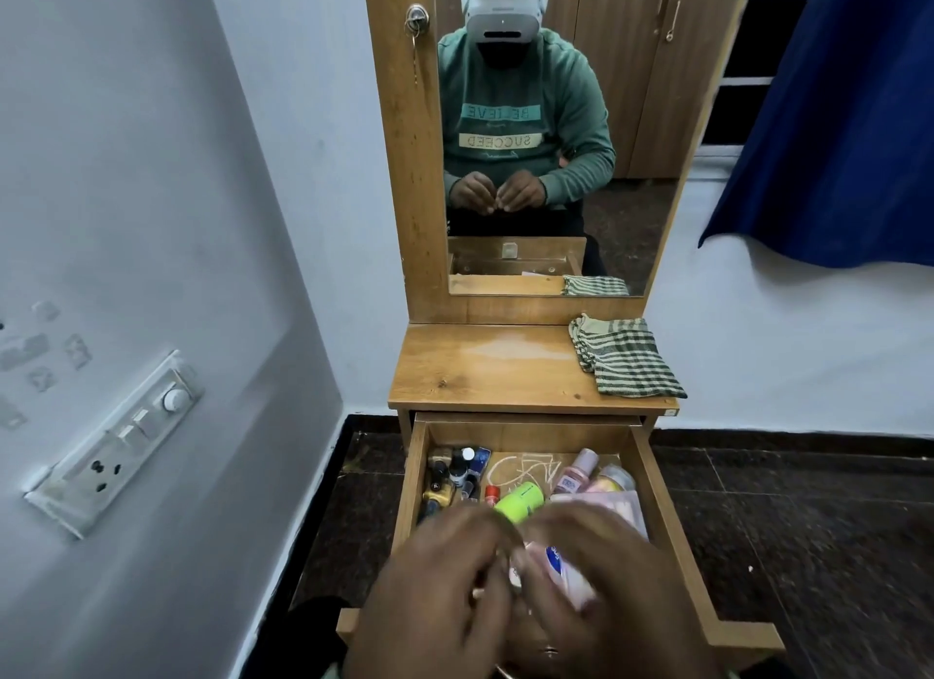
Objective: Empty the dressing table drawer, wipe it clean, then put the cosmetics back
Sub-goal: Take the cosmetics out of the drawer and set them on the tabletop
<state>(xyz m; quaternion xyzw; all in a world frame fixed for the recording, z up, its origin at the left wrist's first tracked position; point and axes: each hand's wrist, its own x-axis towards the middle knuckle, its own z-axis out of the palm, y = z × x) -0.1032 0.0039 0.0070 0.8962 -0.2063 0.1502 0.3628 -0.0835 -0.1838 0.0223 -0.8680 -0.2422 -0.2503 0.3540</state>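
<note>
The wooden drawer [657, 481] of the dressing table is pulled out and holds cosmetics. Several small dark bottles [450, 476] lie at its left, a lime-green container [518, 501] in the middle, a pink bottle [576, 474] and a pale jar [614, 479] at the right. Both hands are blurred over the drawer's front. My right hand [616, 592] grips a pink tube [563, 570] with a blue mark. My left hand [434, 592] has curled fingers that meet the tube's pale end. A green checked cloth [626, 357] lies on the table top [485, 370].
A mirror [551, 122] stands behind the table top and reflects the person and both hands. A switch panel [121, 441] is on the left wall. A blue curtain [834, 122] hangs at the right. Dark tiled floor [808, 527] surrounds the drawer.
</note>
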